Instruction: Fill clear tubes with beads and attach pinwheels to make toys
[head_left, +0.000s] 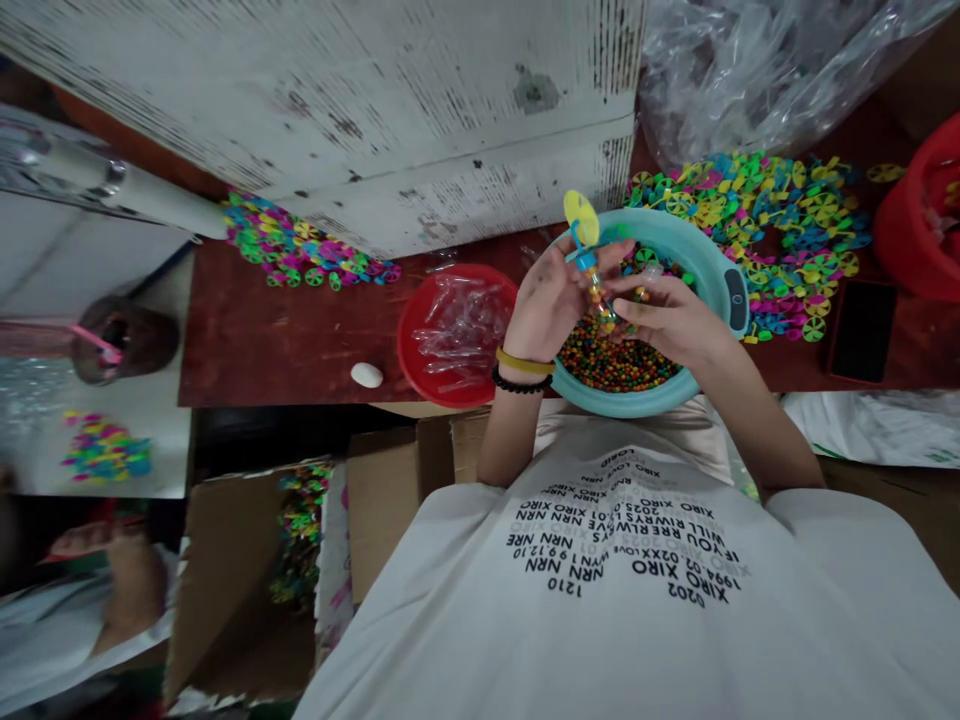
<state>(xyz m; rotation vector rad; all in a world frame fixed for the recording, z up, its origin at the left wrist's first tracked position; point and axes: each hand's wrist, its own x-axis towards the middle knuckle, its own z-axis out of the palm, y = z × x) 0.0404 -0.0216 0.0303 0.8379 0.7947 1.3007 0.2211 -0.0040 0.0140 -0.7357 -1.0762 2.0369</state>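
Over the light blue basin (712,245), my left hand (541,305) is closed around a clear candy tube (598,293) with small coloured balls inside. A blue cap tops this tilted tube, and a yellow fan wheel (581,218) sticks up from it. My right hand (671,318) is closed, its thumb by the tube's lower end. Between its fingers shows a second clear tube (649,275), partly hidden, with some balls in it. Many small round balls (622,365) in red, orange, yellow and green lie in the basin below both hands.
Left of the basin stands a red bowl (411,335) of clear empty tubes. Heaps of coloured fan caps (787,225) lie on the red table (247,350). A white pebble-like object (367,375), a phone (862,330) and a red bucket (919,230) are there too. Another person's arm (131,575) shows at left.
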